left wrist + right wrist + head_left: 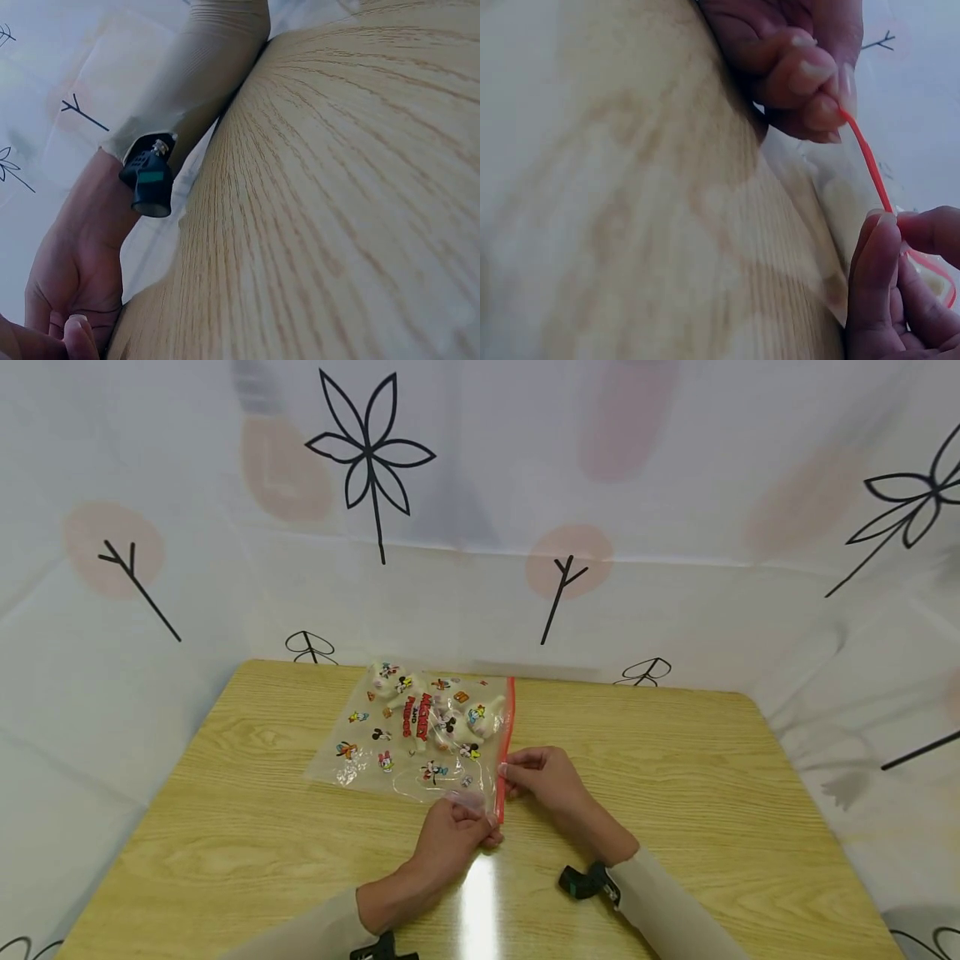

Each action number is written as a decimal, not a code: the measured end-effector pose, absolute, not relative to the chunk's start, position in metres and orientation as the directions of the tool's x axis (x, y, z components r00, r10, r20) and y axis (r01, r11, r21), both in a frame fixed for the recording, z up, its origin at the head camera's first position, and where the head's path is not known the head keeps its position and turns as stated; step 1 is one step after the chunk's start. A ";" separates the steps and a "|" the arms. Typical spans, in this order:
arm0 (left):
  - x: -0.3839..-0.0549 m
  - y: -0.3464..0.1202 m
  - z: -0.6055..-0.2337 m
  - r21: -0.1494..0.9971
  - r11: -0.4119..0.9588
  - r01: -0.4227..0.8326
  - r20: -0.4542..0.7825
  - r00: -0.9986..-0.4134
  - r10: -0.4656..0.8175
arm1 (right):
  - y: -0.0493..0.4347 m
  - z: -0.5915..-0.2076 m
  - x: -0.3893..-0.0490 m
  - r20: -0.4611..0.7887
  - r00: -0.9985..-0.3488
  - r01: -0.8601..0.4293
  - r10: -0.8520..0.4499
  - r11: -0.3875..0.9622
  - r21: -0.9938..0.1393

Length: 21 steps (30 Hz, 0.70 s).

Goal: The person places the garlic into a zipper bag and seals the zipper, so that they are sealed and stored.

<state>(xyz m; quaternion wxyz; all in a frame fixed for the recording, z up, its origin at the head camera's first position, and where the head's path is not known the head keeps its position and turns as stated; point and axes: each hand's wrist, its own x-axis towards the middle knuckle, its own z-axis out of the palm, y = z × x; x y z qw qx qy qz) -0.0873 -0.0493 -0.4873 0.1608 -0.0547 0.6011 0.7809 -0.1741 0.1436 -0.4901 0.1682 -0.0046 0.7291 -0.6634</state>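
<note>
A clear zip bag (367, 739) printed with cartoon characters lies on the table, its red zip strip (512, 710) running along the right side. Pale, rounded objects (450, 722) show through the plastic; the print partly hides them. My left hand (453, 835) pinches the near corner of the bag at the end of the strip. A little farther up the strip, my right hand (543, 781) pinches the red edge between thumb and fingers. In the right wrist view the red strip (871, 169) stretches between the fingertips of both hands.
The wooden table (660, 777) extends around the bag on all sides. Behind it hangs a white cloth (465, 602) with flower and twig drawings. Each wrist wears a small black camera (581, 883).
</note>
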 end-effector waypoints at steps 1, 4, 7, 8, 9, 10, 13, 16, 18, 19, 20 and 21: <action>-0.087 -0.049 -0.487 0.921 -0.225 -0.316 -0.279 -0.943 0.184 | 0.143 -0.491 -0.176 -0.242 -0.944 0.221 -0.223 0.113 -0.969; -0.087 -0.050 -0.487 0.922 -0.222 -0.316 -0.279 -0.943 0.184 | 0.142 -0.491 -0.180 -0.256 -0.945 0.243 -0.205 0.082 -0.966; -0.087 -0.050 -0.487 0.927 -0.203 -0.314 -0.278 -0.942 0.187 | 0.142 -0.490 -0.183 -0.265 -0.945 0.257 -0.190 0.068 -0.964; -0.087 -0.050 -0.487 0.929 -0.200 -0.312 -0.276 -0.942 0.189 | 0.141 -0.490 -0.184 -0.266 -0.946 0.258 -0.186 0.068 -0.964; -0.088 -0.050 -0.487 0.929 -0.198 -0.312 -0.276 -0.942 0.191 | 0.141 -0.490 -0.185 -0.263 -0.947 0.254 -0.185 0.071 -0.965; -0.088 -0.051 -0.487 0.929 -0.198 -0.312 -0.275 -0.942 0.191 | 0.141 -0.489 -0.185 -0.258 -0.949 0.248 -0.182 0.076 -0.966; -0.088 -0.051 -0.487 0.929 -0.202 -0.311 -0.274 -0.943 0.190 | 0.141 -0.490 -0.188 -0.251 -0.952 0.240 -0.174 0.086 -0.967; -0.088 -0.051 -0.487 0.932 -0.186 -0.312 -0.278 -0.942 0.186 | 0.140 -0.490 -0.192 -0.251 -0.956 0.240 -0.154 0.086 -0.967; -0.088 -0.051 -0.487 0.933 -0.178 -0.313 -0.281 -0.942 0.186 | 0.139 -0.491 -0.195 -0.253 -0.958 0.243 -0.135 0.081 -0.967; -0.088 -0.051 -0.487 0.934 -0.172 -0.314 -0.282 -0.941 0.186 | 0.138 -0.490 -0.197 -0.249 -0.960 0.241 -0.127 0.077 -0.968; -0.088 -0.051 -0.487 0.933 -0.172 -0.316 -0.284 -0.941 0.186 | 0.138 -0.490 -0.198 -0.244 -0.962 0.236 -0.121 0.077 -0.969; -0.088 -0.050 -0.487 0.932 -0.174 -0.317 -0.284 -0.940 0.187 | 0.138 -0.490 -0.200 -0.239 -0.964 0.231 -0.115 0.072 -0.970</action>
